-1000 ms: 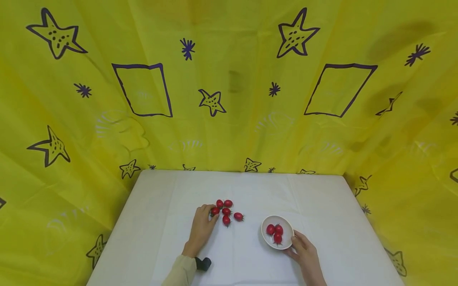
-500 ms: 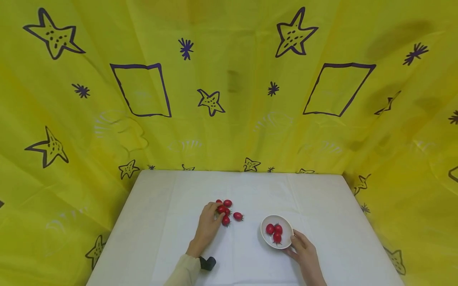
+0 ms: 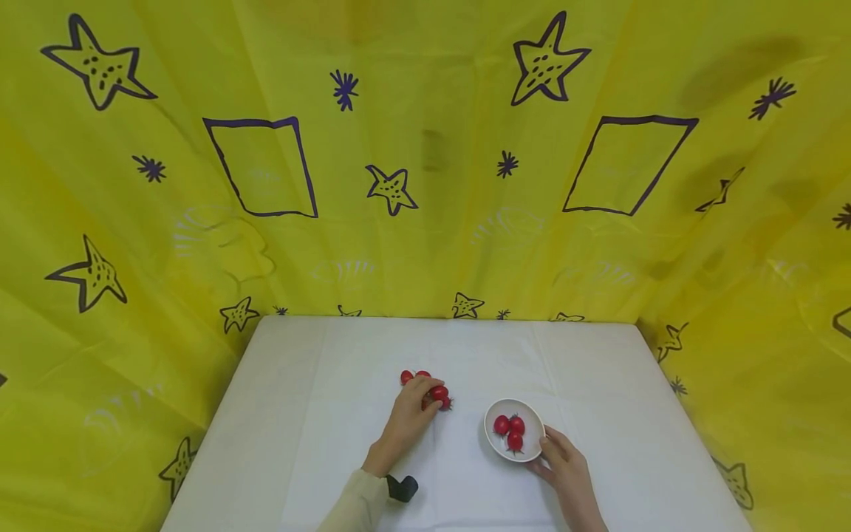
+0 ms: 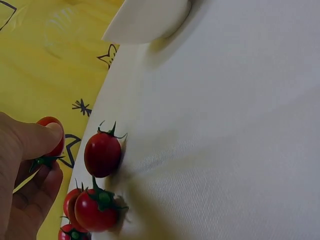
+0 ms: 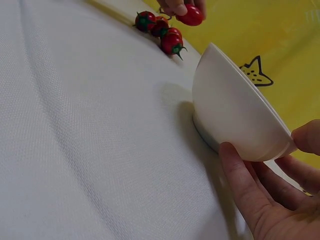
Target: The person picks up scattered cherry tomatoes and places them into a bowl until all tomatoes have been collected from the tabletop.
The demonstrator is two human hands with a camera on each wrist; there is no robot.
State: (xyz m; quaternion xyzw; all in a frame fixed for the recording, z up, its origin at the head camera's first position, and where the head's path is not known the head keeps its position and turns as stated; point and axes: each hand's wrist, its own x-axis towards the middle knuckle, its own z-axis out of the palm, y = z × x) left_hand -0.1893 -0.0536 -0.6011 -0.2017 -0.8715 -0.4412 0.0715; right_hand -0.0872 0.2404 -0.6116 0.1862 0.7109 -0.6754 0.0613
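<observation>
Between thumb and fingers my left hand (image 3: 412, 415) pinches a cherry tomato (image 4: 51, 136), lifted over the other tomatoes. Several more red cherry tomatoes with green stems lie under and behind that hand; a single cherry tomato (image 4: 103, 154) shows nearest it in the left wrist view, with a small cluster (image 4: 97, 210) beside it. My right hand (image 3: 568, 473) holds a white bowl (image 5: 235, 107) by its right side, thumb at the rim and fingers underneath. Inside the bowl sit three cherry tomatoes (image 3: 510, 431) in the head view. The left hand partly hides the tomatoes on the table.
A white cloth covers the table (image 3: 346, 347). Yellow curtains (image 3: 425, 244) with drawn stars stand at its back and both sides. A black strap piece (image 3: 402, 488) sticks out at the left wrist by the sleeve (image 3: 355, 502).
My left hand has raised a cherry tomato from the group and carried it rightward toward the bowl. My right hand and the bowl stay in nearly the same place.
</observation>
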